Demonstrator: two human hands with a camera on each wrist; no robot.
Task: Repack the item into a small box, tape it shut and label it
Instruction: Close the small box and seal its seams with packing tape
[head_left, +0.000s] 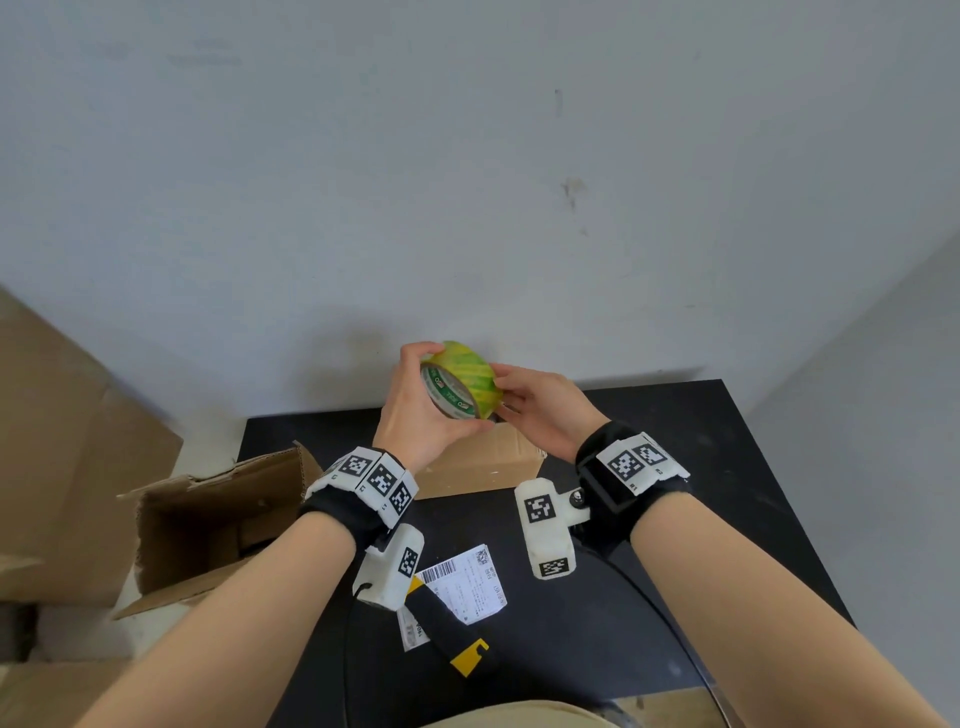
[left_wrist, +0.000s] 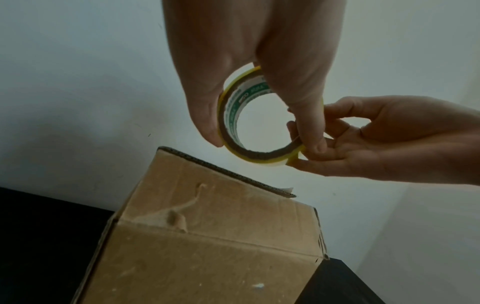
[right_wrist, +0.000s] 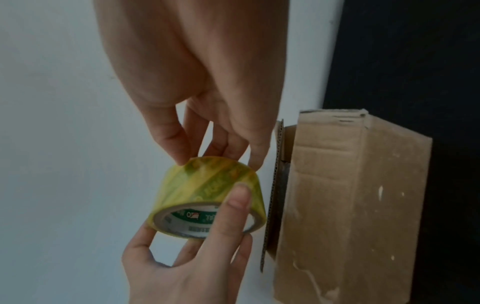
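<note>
The person stands at a black surface (head_left: 675, 519) pushed against a pale wall (head_left: 467, 156), holding a roll of yellow-green tape (head_left: 462, 379) up in the air between both hands. The left hand (head_left: 415, 410) grips the roll, with the thumb across its near rim and the fingers curled over the far side. The right hand (head_left: 540, 410) pinches at the roll's outer face with its fingertips; I cannot tell whether a loose end of tape is caught between them. In the left wrist view the roll (left_wrist: 259, 123) shows as an open ring with green print inside its core, and the right hand's fingers (left_wrist: 337, 156) curl under its lower edge.

Directly below the roll sits the small box (head_left: 483, 462) of brown cardboard, resting on the surface near the wall. One top flap (left_wrist: 228, 170) stands slightly raised, so the box is not taped shut. Its sides are scuffed and carry bits of old tape residue.

Closer to the person, a white shipping label (head_left: 467, 582) with a barcode lies flat on the surface, partly over a black and yellow tool (head_left: 457, 639). To the left, a larger cardboard box (head_left: 208, 519) stands open at the surface's edge, and more cardboard (head_left: 62, 441) is stacked beyond it.
</note>
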